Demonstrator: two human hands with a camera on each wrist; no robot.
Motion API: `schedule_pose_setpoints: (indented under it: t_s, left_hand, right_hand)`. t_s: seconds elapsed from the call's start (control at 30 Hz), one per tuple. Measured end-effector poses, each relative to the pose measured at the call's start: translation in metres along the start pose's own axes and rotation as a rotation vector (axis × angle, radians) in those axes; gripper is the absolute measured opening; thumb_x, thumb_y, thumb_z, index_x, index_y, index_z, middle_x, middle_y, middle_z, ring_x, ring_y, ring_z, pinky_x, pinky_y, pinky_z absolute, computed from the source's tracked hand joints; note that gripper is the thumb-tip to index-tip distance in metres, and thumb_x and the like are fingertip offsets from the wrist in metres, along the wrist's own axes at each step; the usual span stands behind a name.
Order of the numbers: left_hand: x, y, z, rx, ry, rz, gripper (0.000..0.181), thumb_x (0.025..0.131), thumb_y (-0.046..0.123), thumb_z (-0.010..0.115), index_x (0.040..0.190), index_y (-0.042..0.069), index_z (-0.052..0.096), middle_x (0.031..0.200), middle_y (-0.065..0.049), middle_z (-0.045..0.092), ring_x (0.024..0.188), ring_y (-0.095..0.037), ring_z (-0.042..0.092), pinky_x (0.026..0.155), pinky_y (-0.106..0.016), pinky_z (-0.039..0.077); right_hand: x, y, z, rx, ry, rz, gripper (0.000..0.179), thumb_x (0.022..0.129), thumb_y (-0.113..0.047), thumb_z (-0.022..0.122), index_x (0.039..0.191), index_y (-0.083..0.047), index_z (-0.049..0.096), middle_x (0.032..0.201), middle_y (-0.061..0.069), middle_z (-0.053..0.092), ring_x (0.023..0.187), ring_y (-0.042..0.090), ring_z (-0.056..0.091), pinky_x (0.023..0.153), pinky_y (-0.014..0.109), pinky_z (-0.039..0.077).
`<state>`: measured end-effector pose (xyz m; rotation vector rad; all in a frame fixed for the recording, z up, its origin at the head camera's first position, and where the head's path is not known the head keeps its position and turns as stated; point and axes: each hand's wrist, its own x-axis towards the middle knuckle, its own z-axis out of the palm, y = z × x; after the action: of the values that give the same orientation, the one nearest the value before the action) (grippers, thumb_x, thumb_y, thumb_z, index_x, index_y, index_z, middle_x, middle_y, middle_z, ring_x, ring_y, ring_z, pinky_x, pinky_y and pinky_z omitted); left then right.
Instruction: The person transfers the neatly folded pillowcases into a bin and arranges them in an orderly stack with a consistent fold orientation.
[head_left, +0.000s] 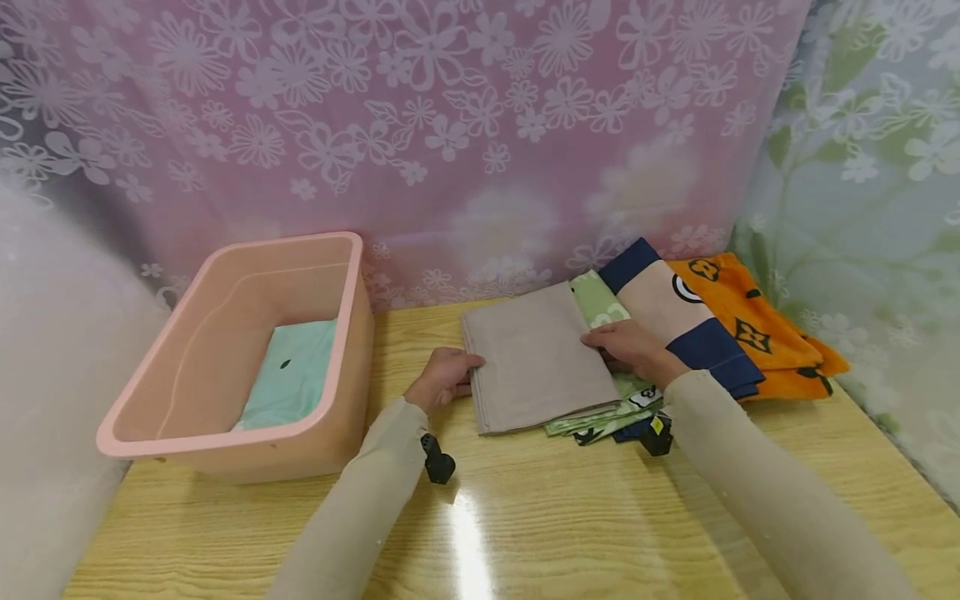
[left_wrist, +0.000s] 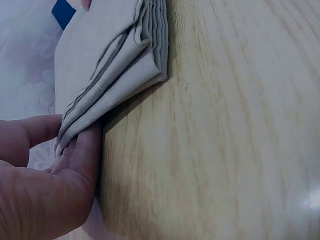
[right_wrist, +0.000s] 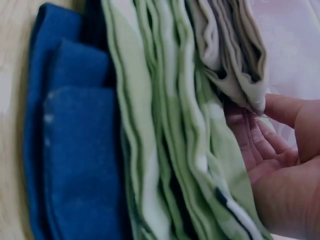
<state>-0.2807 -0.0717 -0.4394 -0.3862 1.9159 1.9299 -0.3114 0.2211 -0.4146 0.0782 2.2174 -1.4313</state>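
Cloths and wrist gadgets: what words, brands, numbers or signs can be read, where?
No readable words, brands or numbers.
Beige cloth: no marks visible.
Orange cloth: flower shapes.
Pink-navy cloth: round mark, too unclear to name.
Green cloth: print, too small to read.
Mint cloth: dark leaf shape.
Right wrist gadget: yellow mark, too small to read.

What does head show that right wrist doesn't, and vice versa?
Head only: pink tub with mint cloth inside, orange cloth, left hand.
Right wrist only: stepped folds of the navy fabric, inner side of the fingers of the right hand.
Both: right hand, beige cloth, green cloth, navy fabric, wooden table.
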Motion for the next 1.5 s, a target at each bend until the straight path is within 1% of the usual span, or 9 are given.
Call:
schedule_pose_setpoints:
  t_s: [0.1, 0.27, 0.43, 0.63, 0.77, 0.9, 1.17, 1.4, 1.5]
  left_hand:
    - [-0.001, 0.000, -0.001, 0.013, 0.006, 0.003, 0.018, 0.094, 0.007, 0.059, 0.106, -0.005, 0.063, 0.089, -0.012, 0.069, 0.076, -0.018, 0.068, 0.070, -0.033, 0.056]
    - [-0.001, 0.001, -0.001, 0.010, -0.016, 0.001, 0.018, 0.095, 0.008, 0.059, 0.107, -0.004, 0.063, 0.088, -0.011, 0.069, 0.075, -0.017, 0.068, 0.069, -0.033, 0.056]
    - [0.000, 0.000, -0.002, 0.010, -0.017, -0.004, 0.016, 0.094, 0.008, 0.059, 0.107, -0.001, 0.061, 0.088, -0.010, 0.069, 0.073, -0.017, 0.068, 0.067, -0.032, 0.056]
    - [0.001, 0.001, -0.002, 0.039, -0.016, 0.014, 0.008, 0.094, 0.009, 0.059, 0.098, 0.003, 0.056, 0.083, -0.009, 0.068, 0.067, -0.016, 0.067, 0.059, -0.031, 0.056]
    - [-0.001, 0.003, -0.003, 0.051, -0.026, 0.036, 0.016, 0.094, 0.009, 0.060, 0.109, 0.001, 0.058, 0.089, -0.012, 0.067, 0.070, -0.019, 0.067, 0.061, -0.034, 0.056]
    - [-0.005, 0.004, -0.006, 0.076, -0.021, 0.088, 0.028, 0.094, 0.008, 0.060, 0.120, -0.001, 0.057, 0.096, -0.016, 0.068, 0.075, -0.022, 0.068, 0.066, -0.038, 0.057]
    - [-0.023, 0.019, -0.003, 0.090, -0.022, 0.168, 0.027, 0.094, 0.009, 0.061, 0.118, -0.001, 0.055, 0.098, -0.018, 0.067, 0.076, -0.024, 0.068, 0.072, -0.043, 0.056]
    - [-0.042, 0.035, 0.004, 0.112, 0.012, 0.218, 0.027, 0.095, 0.011, 0.060, 0.120, 0.001, 0.057, 0.094, -0.016, 0.068, 0.072, -0.022, 0.068, 0.064, -0.039, 0.057]
    - [-0.051, 0.044, 0.007, 0.120, 0.023, 0.228, 0.027, 0.095, 0.011, 0.061, 0.120, 0.001, 0.057, 0.094, -0.016, 0.068, 0.071, -0.021, 0.068, 0.064, -0.038, 0.057]
  right_hand:
    - [0.001, 0.001, 0.000, -0.003, -0.003, -0.004, 0.054, 0.099, -0.025, 0.052, 0.141, 0.006, 0.040, 0.132, 0.021, 0.047, 0.109, 0.026, 0.055, 0.091, 0.038, 0.048]
    - [0.000, 0.002, 0.000, -0.010, 0.004, -0.003, 0.055, 0.100, -0.025, 0.051, 0.143, 0.006, 0.037, 0.138, 0.023, 0.041, 0.115, 0.030, 0.051, 0.095, 0.040, 0.045]
    - [0.000, 0.002, 0.001, -0.004, 0.004, 0.000, 0.055, 0.100, -0.025, 0.052, 0.142, 0.006, 0.037, 0.137, 0.023, 0.041, 0.114, 0.030, 0.052, 0.095, 0.040, 0.045]
    - [-0.003, 0.001, 0.000, -0.015, 0.010, -0.012, 0.057, 0.100, -0.024, 0.052, 0.144, 0.006, 0.034, 0.138, 0.024, 0.040, 0.113, 0.028, 0.052, 0.092, 0.036, 0.047]
    - [-0.008, -0.003, -0.001, -0.015, 0.012, -0.040, 0.057, 0.101, -0.023, 0.050, 0.145, 0.007, 0.030, 0.136, 0.024, 0.041, 0.107, 0.027, 0.054, 0.087, 0.035, 0.050]
    - [-0.014, -0.007, 0.000, -0.005, -0.008, -0.069, 0.056, 0.101, -0.023, 0.050, 0.144, 0.006, 0.031, 0.132, 0.023, 0.043, 0.104, 0.025, 0.055, 0.086, 0.036, 0.051]
    - [-0.028, -0.015, -0.006, 0.052, -0.040, -0.105, 0.056, 0.100, -0.026, 0.052, 0.143, 0.003, 0.032, 0.121, 0.016, 0.049, 0.093, 0.018, 0.057, 0.078, 0.029, 0.052]
    - [-0.045, -0.027, -0.014, 0.023, -0.025, -0.159, 0.055, 0.098, -0.032, 0.055, 0.140, 0.000, 0.039, 0.122, 0.016, 0.053, 0.098, 0.021, 0.058, 0.079, 0.031, 0.053]
    - [-0.051, -0.033, -0.017, 0.030, -0.041, -0.181, 0.056, 0.098, -0.032, 0.055, 0.140, 0.001, 0.038, 0.123, 0.016, 0.052, 0.097, 0.020, 0.058, 0.079, 0.030, 0.053]
